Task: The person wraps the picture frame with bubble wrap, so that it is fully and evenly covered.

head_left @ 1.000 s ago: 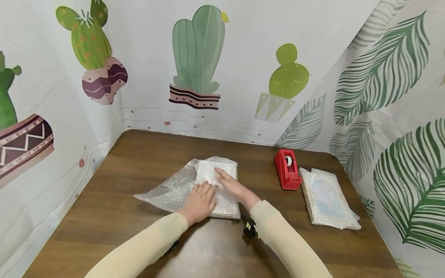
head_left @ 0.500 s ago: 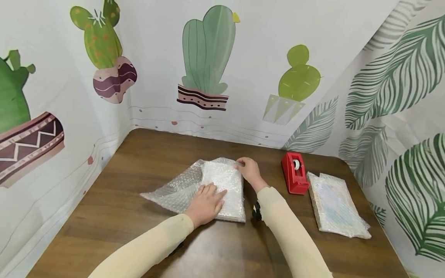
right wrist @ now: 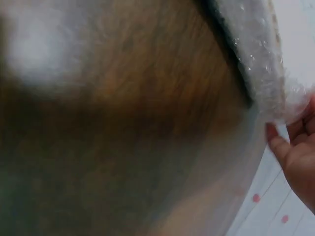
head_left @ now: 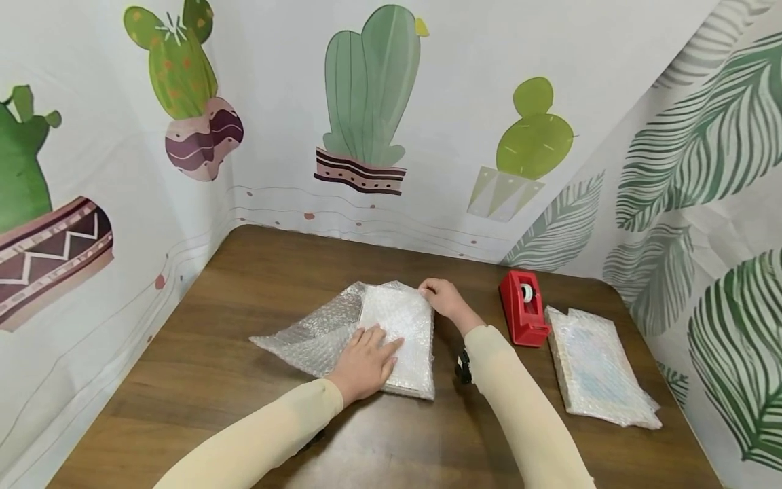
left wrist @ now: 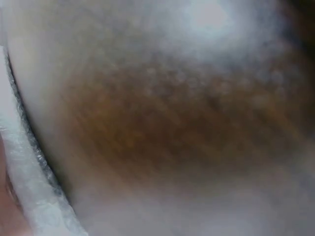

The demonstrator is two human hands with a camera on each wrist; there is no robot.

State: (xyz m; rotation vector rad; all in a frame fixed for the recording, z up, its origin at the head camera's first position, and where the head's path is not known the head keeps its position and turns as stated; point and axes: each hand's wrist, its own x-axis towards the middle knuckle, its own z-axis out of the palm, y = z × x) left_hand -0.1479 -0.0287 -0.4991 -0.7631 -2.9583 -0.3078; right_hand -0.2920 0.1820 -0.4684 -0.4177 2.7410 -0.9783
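A brown wood-grained counter fills the lower part of the head view, its rounded far corners meeting a white wall covering. A pale glare lies on the wood at the bottom centre of the frame. The covering is printed with potted cacti: a tall grey-green cactus at upper centre, a spotted cactus at upper left, a darker cactus on the left edge, and a rounded lime-green cactus right of centre. Large striped leaves run down the right side, and thin wavy lines with reddish dots cross the wall just above the counter's far edge.

The bubble-wrapped package lies flat on the counter at the centre of the frame, a loose flap of bubble wrap spreading from it toward the left. The left hand rests on the package's lower left part with its fingers extended, palm down. The right hand pinches the wrap at the package's upper right corner between thumb and fingers. Both arms wear cream sleeves.

Right of centre stands a red tape dispenser; just beside it, farther right, lies a second wrapped package with a pale blue and pink face.
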